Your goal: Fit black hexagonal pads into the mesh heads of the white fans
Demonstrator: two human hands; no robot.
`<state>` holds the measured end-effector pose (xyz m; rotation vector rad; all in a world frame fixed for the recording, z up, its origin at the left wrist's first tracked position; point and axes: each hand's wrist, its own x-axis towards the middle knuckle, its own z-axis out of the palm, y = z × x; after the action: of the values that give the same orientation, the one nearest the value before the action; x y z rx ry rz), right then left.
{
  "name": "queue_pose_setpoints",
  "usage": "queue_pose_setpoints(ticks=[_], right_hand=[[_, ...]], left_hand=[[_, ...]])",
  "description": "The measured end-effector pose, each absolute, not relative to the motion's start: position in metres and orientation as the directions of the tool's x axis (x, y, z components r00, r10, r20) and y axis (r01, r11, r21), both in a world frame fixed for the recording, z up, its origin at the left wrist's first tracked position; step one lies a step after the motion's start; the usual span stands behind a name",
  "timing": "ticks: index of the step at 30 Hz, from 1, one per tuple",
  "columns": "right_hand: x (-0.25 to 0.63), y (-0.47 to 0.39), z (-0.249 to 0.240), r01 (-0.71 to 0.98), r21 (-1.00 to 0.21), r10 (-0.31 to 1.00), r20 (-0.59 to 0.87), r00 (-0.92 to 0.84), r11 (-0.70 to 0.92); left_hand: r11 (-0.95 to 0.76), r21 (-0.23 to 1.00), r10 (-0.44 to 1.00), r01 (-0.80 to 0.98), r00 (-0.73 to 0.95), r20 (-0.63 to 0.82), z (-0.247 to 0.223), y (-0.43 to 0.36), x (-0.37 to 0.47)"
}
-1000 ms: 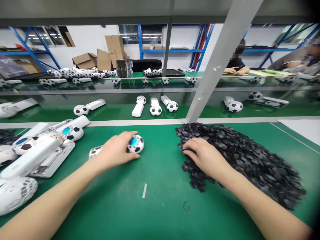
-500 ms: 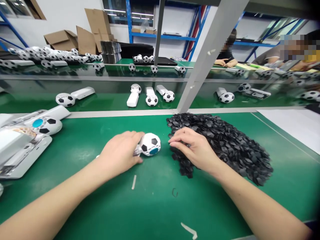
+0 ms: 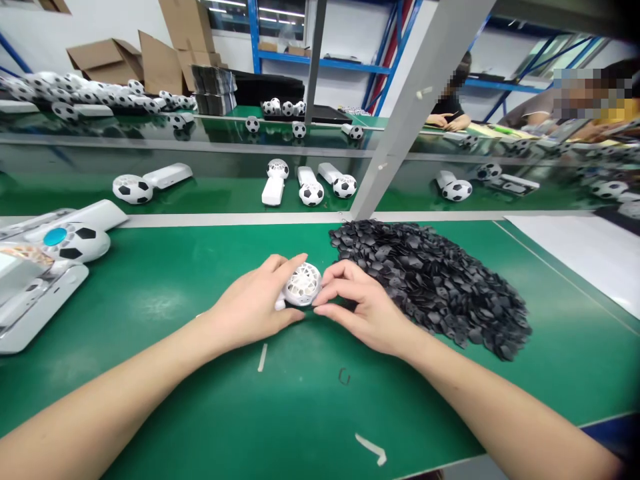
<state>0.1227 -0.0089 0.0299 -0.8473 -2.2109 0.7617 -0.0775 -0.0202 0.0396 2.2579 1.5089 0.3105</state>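
Note:
A white soccer-ball gadget [image 3: 303, 285] with a latticed face turned up lies in my left hand [image 3: 253, 297], whose thumb and fingers close around it from the left. Its handle is mostly hidden under that hand. From the right, my right hand [image 3: 357, 303] reaches the ball's edge, thumb and fingertips drawn together there. Whether a small piece is between those fingertips cannot be seen. Just behind my right hand spreads a pile of small black flat pieces [image 3: 440, 287].
More soccer-ball gadgets [image 3: 75, 241] are stacked at the left. Several others [image 3: 311, 193] lie beyond a pale ledge [image 3: 225, 220]. A grey post [image 3: 400, 120] rises behind the black pile. White paper [image 3: 575, 247] lies at right. Two people sit at the far right.
The gadget has been turned, so its white latticed face shows instead of the black-patched side. My right hand has moved left from the black pile to the ball's edge.

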Motion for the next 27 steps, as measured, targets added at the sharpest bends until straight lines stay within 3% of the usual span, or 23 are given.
queue_pose_setpoints(ticks=[7, 12, 17, 22, 27], right_hand=[[0.114, -0.009, 0.019, 0.357, -0.723, 0.763, 0.360, -0.537, 0.592], [0.108, -0.011, 0.017, 0.342, -0.843, 0.859, 0.239, -0.452, 0.415], [0.118, 0.001, 0.027, 0.378, -0.855, 0.877, 0.164, -0.452, 0.355], [0.153, 0.018, 0.043, 0.664, -0.660, 0.920, 0.109, -0.378, 0.351], [0.153, 0.012, 0.040, 0.760, -0.457, 0.866, 0.051, -0.497, 0.463]], left_hand=[[-0.352, 0.470, 0.917, 0.809, 0.400, -0.002, 0.043, -0.019, -0.072], [-0.327, 0.512, 0.929, 0.794, 0.370, 0.019, 0.044, -0.017, -0.071], [-0.297, 0.505, 0.936, 0.810, 0.353, -0.017, 0.046, -0.020, -0.070], [-0.390, 0.388, 0.906, 0.835, 0.423, 0.001, 0.043, -0.020, -0.076], [-0.455, 0.322, 0.878, 0.830, 0.478, 0.010, 0.041, -0.016, -0.077]])
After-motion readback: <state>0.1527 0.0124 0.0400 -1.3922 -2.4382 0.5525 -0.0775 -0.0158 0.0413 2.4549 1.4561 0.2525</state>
